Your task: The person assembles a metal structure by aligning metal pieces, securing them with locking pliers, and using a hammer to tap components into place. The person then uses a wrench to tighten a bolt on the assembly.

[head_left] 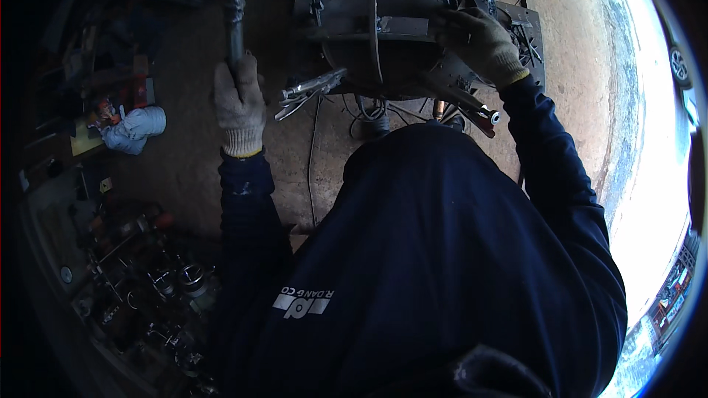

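My left hand (240, 103), in a knit work glove, is closed round the handle of a hammer (234, 26). The hammer stands out ahead of me at the left, its metal head at the upper edge and its shaft rough near the head. A dark round metal frame (374, 29) with curved bars stands in front of me on the right. Gloved as well, my right hand (481, 43) is at its right side, fingers bent at the end of a flat metal strip (404, 26). Shadow blurs those fingertips.
Metal clamps or tools (313, 90) lie at the frame's near left edge, with a tube (483, 113) at the near right. A cable (313, 169) runs over the floor. Further left a person (136, 129) bends over work; several metal parts (193, 280) crowd the lower left.
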`<action>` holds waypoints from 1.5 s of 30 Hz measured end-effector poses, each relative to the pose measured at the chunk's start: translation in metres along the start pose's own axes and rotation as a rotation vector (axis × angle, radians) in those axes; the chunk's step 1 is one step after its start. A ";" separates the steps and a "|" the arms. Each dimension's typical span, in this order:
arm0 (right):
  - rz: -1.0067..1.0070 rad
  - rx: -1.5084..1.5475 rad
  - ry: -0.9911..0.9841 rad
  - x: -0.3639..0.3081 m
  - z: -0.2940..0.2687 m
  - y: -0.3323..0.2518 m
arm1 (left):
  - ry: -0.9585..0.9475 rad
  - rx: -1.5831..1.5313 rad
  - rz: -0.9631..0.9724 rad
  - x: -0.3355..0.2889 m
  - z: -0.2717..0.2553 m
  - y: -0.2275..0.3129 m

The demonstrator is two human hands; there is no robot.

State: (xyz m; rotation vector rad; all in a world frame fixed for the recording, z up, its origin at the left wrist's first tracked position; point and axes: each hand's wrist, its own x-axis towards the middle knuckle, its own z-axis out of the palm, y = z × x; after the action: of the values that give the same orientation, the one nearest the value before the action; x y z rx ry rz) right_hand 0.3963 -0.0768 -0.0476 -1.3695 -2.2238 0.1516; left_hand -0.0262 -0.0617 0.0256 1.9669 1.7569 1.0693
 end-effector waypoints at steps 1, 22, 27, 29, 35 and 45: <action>0.170 0.071 0.055 0.007 -0.012 -0.010 | -0.017 -0.119 -0.118 0.012 0.000 0.025; 0.145 0.291 0.383 0.034 -0.148 -0.074 | -0.254 -0.124 0.615 0.106 0.025 0.018; 0.772 0.679 0.285 -0.033 -0.106 -0.088 | -0.222 -0.041 0.424 0.047 0.098 -0.051; 0.892 0.683 0.172 -0.047 -0.096 -0.087 | -0.248 0.040 0.387 0.036 0.115 -0.047; 0.877 0.728 0.092 -0.062 -0.068 -0.071 | -0.293 -0.090 0.260 0.032 0.119 -0.045; 0.367 0.741 0.240 -0.032 -0.093 -0.076 | -0.321 -0.091 0.253 0.031 0.116 -0.048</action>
State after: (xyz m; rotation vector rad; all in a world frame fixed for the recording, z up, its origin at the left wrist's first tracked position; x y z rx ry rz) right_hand 0.3919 -0.1567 0.0471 -1.2529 -1.4631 0.8042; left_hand 0.0181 0.0066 -0.0743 2.2007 1.2986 0.8288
